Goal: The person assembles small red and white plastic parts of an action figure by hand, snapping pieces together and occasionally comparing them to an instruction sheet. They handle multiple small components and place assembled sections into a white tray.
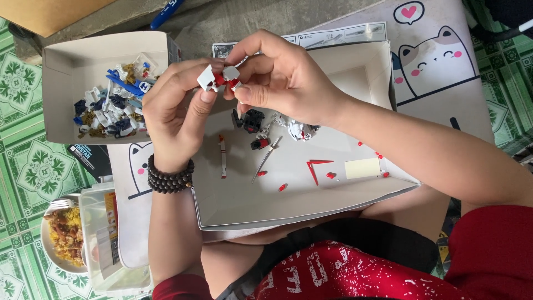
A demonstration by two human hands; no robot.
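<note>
- While both hands pinch it, the small white-and-red plastic model part [223, 78] sits at twelve o'clock over the shallow white cardboard tray [233, 205].
- Left hand [175, 114] grips its white end; right hand [280, 75] presses the red end.
- Loose red, black and white plastic pieces [266, 136] lie unassembled in the tray.
- At ten o'clock, a smaller white cardboard box [61, 72] holds many blue and white parts [111, 108], so much building seems left.

Two bare hands are in view, the left hand [172, 108] and the right hand [283, 75]. Two shallow white cardboard box trays sit below them: the large white cardboard tray [333, 200] and the smaller white cardboard tray [61, 94]. One dark beaded bracelet [169, 176] circles the left wrist. One small white-and-red plastic model piece [221, 78] sits between the fingertips. One white plate of yellow rice [64, 236] lies at lower left. One pale yellow rectangular card [362, 168] rests in the large tray.
</note>
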